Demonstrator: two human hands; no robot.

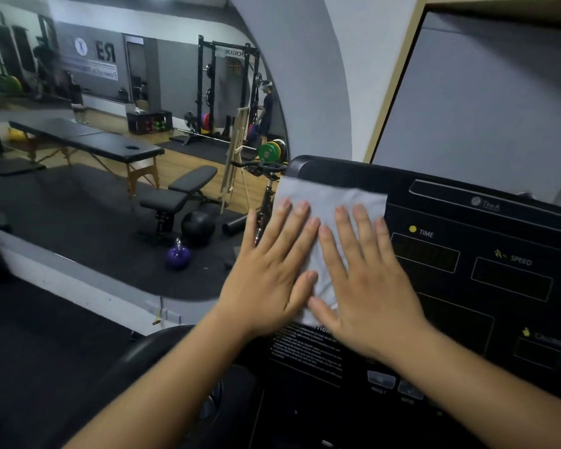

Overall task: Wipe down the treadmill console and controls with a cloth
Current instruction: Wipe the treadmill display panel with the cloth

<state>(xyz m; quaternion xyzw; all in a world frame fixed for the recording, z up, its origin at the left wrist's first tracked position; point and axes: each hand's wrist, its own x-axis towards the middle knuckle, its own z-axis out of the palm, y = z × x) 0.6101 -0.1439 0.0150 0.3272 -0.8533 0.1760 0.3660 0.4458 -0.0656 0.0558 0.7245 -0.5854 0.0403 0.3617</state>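
Observation:
A light grey cloth (334,202) lies flat on the left end of the black treadmill console (460,286). My left hand (274,270) presses flat on the cloth's left part, fingers spread and pointing up. My right hand (366,277) lies flat beside it on the cloth's right part, thumbs nearly touching. Neither hand grasps the cloth; both palms rest on top. To the right are the TIME display (425,254) and SPEED display (512,278). Below the hands sit a printed text label (308,351) and small grey buttons (382,380).
A large mirror (127,140) on the left wall reflects the gym: a massage table, a bench, a purple kettlebell, a rack and a person. A grey wall panel (483,98) rises behind the console. A black handlebar (162,348) curves at lower left.

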